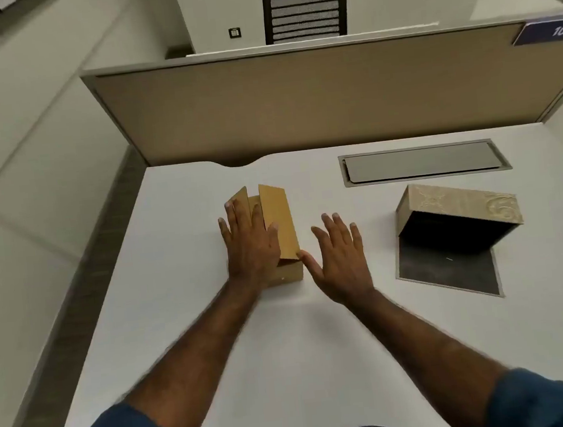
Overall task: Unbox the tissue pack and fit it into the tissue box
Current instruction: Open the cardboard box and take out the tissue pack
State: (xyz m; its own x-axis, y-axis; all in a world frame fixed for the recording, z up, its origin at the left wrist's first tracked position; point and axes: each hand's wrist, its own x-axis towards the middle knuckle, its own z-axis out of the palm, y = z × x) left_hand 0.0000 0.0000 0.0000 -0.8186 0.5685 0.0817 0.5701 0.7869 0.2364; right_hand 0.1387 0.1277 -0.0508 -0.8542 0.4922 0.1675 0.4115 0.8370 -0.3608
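Note:
A brown cardboard box [283, 227] stands on the white desk [286, 350] a little left of centre, its top flaps raised. My left hand [250, 244] lies flat over its open top with fingers spread, so the contents are hidden. Just right of the box my right hand [341, 259] hovers with fingers apart, its thumb at the box's near right corner. The beige patterned tissue box [458, 206] lies on its side at the right, its dark inside facing me and its dark bottom flap [447, 268] folded out flat on the desk.
A grey cable-tray lid [423, 161] is set into the desk behind the tissue box. A tan partition [297, 101] closes off the far edge. The desk's left edge drops to the floor. Black chairs stand beyond the partition.

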